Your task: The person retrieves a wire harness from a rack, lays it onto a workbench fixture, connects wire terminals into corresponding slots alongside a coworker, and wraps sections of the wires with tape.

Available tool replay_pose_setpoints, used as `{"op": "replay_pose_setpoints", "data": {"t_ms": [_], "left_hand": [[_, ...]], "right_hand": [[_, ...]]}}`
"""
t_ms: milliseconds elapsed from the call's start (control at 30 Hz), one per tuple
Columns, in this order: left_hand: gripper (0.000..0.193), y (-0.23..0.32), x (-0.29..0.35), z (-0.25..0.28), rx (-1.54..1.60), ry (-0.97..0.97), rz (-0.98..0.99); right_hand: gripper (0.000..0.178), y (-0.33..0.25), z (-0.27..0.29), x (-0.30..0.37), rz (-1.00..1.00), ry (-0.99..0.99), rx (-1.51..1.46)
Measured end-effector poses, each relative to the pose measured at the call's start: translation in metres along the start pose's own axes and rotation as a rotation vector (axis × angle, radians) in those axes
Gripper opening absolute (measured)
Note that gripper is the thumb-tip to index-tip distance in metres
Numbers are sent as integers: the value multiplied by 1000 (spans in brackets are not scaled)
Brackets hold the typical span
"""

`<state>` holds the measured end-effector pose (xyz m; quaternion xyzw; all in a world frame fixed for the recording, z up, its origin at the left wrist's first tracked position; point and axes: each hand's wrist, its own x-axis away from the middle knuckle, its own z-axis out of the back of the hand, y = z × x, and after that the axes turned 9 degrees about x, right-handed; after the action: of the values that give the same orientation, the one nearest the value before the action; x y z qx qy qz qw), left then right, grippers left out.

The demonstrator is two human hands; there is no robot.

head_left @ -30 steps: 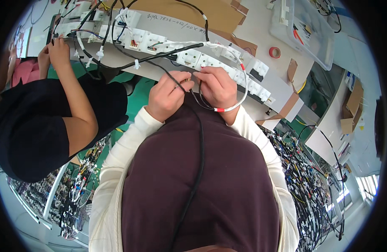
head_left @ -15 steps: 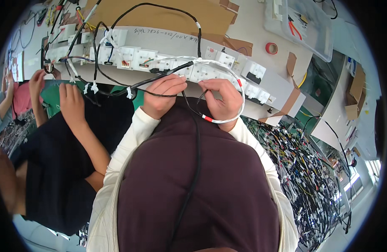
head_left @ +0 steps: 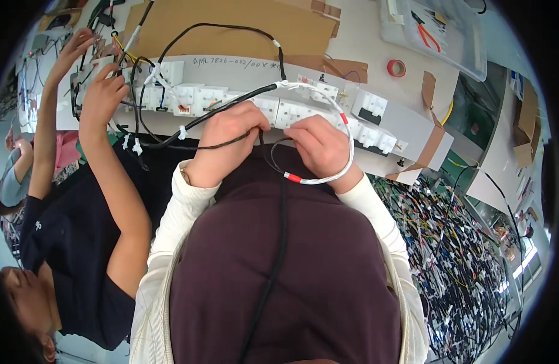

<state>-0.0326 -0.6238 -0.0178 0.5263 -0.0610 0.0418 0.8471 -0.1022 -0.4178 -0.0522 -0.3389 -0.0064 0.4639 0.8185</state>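
Observation:
My left hand (head_left: 231,142) is closed with thumb and fingertips pinching a thin black cable (head_left: 222,146) in front of the fixture board. Just to its right, my right hand (head_left: 320,145) pinches the end part of the same thin black line, which loops down between the hands. A white cable (head_left: 351,145) with red bands curves around the right hand and passes below it. Behind the hands runs a thick black cable bundle (head_left: 225,105), lying along the white connector blocks (head_left: 297,114). A black cable (head_left: 283,236) hangs down over my dark apron.
On the left a co-worker's hands (head_left: 106,91) work at the board's far end. A red tape roll (head_left: 396,68) and a clear plastic bin (head_left: 467,57) with red-handled pliers (head_left: 426,37) lie at the back right. Heaped cables (head_left: 449,267) fill the right side.
My hands remain pinching the cable; the left has turned slightly, its knuckles rising. The co-worker's arms have reached farther forward to the board. The whole view has shifted a little.

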Motion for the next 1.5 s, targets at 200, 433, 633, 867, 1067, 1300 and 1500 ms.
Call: {"op": "replay_pose_setpoints", "data": {"t_ms": [200, 433, 633, 867, 1067, 1300, 1500], "left_hand": [[20, 4, -2, -2, -97, -31, -49], [20, 0, -4, 3, -126, -22, -105], [13, -3, -11, 23, 50, -97, -140], [9, -1, -14, 11, -147, -67, -44], [17, 6, -12, 23, -55, -99, -137], [20, 6, -11, 21, 18, -63, -145], [18, 10, -22, 26, -63, -32, -193]], "right_hand": [[27, 6, -2, 5, 91, 75, 45], [28, 7, 4, 2, 132, 81, 77], [22, -9, 5, -13, 11, 68, 98], [21, -17, 10, -24, -52, -104, 216], [22, -12, 6, -30, 142, -236, 401], [41, -5, 23, -54, -12, -250, 216], [60, 20, 17, -52, -143, -180, 127]]}}
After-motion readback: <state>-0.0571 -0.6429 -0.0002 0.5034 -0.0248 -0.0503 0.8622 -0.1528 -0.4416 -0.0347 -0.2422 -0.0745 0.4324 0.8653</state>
